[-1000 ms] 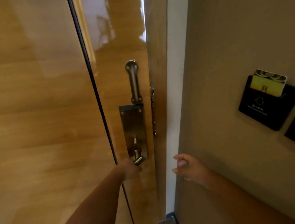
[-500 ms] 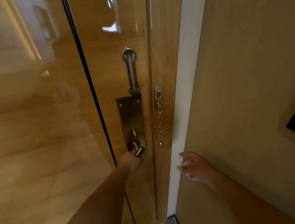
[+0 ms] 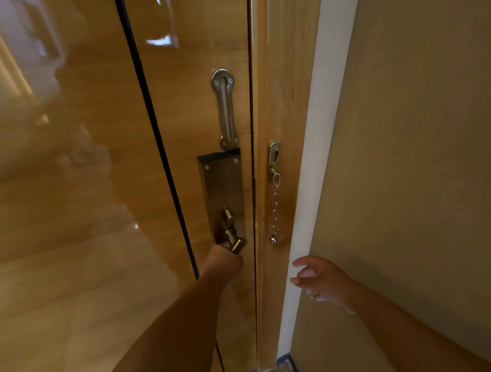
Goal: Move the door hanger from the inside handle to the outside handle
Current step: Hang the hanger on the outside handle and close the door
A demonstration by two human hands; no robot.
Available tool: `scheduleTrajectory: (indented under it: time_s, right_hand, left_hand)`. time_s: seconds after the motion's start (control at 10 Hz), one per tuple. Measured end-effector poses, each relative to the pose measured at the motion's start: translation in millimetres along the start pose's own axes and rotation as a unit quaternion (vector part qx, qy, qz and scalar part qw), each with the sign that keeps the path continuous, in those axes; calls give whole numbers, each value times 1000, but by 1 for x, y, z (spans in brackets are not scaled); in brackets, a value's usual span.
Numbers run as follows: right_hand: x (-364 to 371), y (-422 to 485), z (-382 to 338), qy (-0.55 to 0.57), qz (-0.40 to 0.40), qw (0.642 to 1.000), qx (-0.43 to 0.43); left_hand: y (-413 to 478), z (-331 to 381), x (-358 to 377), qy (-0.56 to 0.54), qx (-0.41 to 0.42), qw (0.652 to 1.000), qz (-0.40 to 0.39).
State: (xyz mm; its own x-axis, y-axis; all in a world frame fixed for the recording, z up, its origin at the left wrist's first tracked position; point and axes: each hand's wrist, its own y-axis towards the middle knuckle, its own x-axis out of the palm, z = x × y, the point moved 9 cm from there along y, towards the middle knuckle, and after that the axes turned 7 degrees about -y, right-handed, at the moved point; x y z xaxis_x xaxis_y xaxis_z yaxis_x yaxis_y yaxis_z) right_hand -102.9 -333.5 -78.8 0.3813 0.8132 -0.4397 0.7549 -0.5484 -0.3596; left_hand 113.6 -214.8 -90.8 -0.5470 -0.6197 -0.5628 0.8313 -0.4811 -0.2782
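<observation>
— Door hanger: I can't find it anywhere in my view, so I can't place it against either set of fingers.

— And your hands?

— My left hand (image 3: 222, 261) is at the brass handle (image 3: 233, 236) on the metal plate (image 3: 223, 184) of the door (image 3: 202, 101); its fingers are hidden, so I can't tell how they sit. My right hand (image 3: 324, 282) floats near the white frame (image 3: 311, 180), fingers loosely spread and curled, holding nothing. The chain (image 3: 275, 210) hangs between them, higher up.
</observation>
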Motion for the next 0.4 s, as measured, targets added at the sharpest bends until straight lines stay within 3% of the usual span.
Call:
scheduleTrajectory:
  time_s: [0.1, 0.3, 0.4]
  right_hand:
    - [-1, -5, 1, -12, 30, 999, -12]
    - [2, -48, -12, -1, 66, 997, -51]
    - [-2, -84, -38, -42, 79, 992, -90]
  left_hand:
    - [0, 6, -6, 53, 19, 998, -8]
    - [-45, 54, -48, 334, 144, 931, 30]
    - [-85, 63, -60, 366, 215, 905, 36]
